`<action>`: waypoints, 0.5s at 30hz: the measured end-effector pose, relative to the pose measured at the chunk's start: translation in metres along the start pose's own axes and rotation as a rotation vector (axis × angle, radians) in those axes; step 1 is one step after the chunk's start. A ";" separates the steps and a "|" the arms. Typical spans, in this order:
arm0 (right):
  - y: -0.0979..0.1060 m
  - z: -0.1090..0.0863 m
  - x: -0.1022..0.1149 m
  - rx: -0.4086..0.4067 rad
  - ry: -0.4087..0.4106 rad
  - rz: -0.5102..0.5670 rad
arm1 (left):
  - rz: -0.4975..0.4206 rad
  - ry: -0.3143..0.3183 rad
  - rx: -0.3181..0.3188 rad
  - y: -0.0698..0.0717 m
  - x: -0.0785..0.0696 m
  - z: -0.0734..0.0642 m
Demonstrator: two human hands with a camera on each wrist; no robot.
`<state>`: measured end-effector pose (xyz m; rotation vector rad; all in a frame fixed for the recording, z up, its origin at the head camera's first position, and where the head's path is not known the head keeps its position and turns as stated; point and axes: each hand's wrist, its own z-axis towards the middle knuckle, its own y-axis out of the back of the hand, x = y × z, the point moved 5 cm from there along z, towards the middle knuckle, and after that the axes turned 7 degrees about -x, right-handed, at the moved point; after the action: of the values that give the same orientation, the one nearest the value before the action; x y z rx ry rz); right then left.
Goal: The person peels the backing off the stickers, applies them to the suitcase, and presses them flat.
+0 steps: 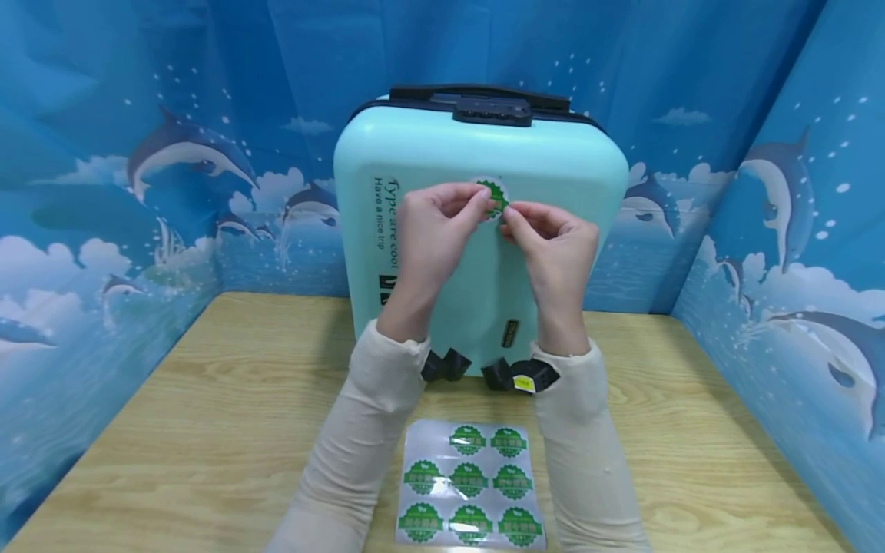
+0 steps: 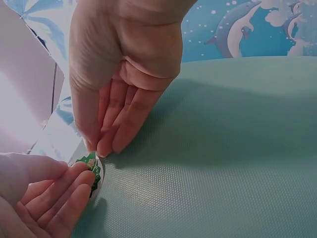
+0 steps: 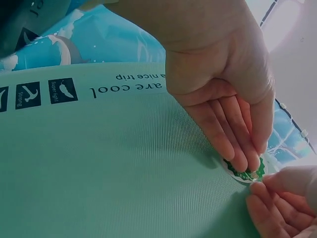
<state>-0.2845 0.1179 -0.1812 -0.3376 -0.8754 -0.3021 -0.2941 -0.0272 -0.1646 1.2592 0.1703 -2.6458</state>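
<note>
A round green sticker with a white edge lies in front of the upper middle of a mint-green suitcase. My left hand pinches its left side between thumb and fingers. At the lower right edge, my right hand pinches it too. The left wrist view shows the sticker very near the ribbed shell, partly covered by fingers. Seen from the right wrist, its white rim seems close to the surface; full contact cannot be told.
The suitcase stands upright on a wooden table, its black handle on top. A sheet with several green stickers lies between my forearms, its upper-left spot bare. Blue dolphin-print curtains surround the table at the back and sides.
</note>
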 end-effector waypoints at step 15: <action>0.003 -0.001 -0.002 0.036 0.048 -0.075 | 0.009 0.004 0.004 -0.007 -0.002 0.001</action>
<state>-0.2843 0.1207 -0.1839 -0.2637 -0.8464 -0.3623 -0.2956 -0.0207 -0.1625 1.2635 0.1599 -2.6371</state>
